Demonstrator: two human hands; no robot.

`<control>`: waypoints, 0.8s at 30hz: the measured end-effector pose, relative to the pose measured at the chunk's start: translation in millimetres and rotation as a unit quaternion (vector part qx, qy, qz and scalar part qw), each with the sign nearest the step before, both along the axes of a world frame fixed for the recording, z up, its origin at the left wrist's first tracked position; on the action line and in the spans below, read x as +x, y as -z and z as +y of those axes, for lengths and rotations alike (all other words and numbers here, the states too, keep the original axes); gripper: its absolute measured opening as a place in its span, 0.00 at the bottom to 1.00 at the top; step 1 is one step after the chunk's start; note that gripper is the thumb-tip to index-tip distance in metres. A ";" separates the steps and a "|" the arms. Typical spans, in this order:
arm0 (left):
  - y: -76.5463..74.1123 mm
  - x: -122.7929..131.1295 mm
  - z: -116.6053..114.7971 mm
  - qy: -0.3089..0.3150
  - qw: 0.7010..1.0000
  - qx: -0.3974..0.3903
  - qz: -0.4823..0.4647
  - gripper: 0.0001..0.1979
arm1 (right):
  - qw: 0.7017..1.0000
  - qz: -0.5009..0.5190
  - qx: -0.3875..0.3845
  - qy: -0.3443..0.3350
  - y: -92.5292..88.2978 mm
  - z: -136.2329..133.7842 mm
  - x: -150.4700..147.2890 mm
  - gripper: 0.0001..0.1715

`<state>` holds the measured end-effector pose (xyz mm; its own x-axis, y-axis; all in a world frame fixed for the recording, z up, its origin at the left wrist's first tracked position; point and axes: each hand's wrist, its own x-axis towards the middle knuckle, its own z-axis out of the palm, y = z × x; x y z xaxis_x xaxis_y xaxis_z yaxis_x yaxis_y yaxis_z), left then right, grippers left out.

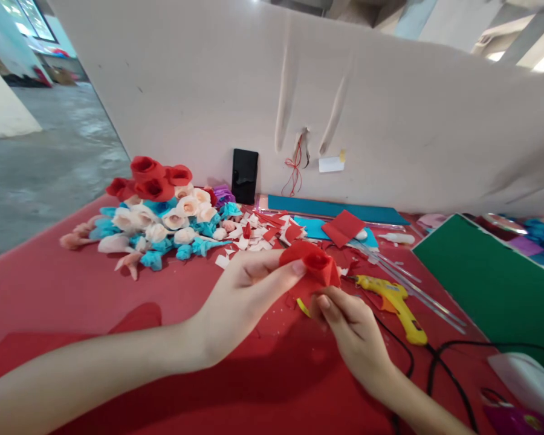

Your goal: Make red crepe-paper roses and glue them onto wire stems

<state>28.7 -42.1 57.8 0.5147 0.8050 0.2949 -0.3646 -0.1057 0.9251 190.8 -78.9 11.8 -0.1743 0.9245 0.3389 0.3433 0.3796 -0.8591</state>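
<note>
A red paper flower (318,262) with a rolled centre is held up above the red tabletop. My left hand (242,302) is closed on it, with the thumb pressed against the petal beside the centre. Below the bloom, my right hand (356,338) pinches at its lower edge; its fingertips partly hide what lies between them. A yellow glue gun (392,299) lies on the table to the right of my right hand. Behind the flower are red and white paper scraps (258,232) and a red paper square (343,228).
Finished red flowers (152,178) and white and blue ones (176,220) are heaped at the left. A black phone (245,175) leans against the pale partition (199,90). On the right are clear sticks (417,287), a green board (494,290) and a black cable (453,377).
</note>
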 end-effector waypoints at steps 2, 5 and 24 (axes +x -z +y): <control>-1.4 -1.4 -0.4 0.004 1.000 0.003 0.005 0.12 | 1.000 -0.004 0.010 0.006 -1.4 -1.5 -0.6 0.17; -2.9 -2.4 -1.0 0.012 1.000 0.008 0.012 0.12 | 1.000 -0.009 0.022 0.001 -4.4 -4.5 -1.3 0.10; -5.6 -6.3 -0.2 0.008 0.999 0.007 0.038 0.10 | 0.996 0.007 -0.053 -0.074 -9.6 -5.3 -1.1 0.19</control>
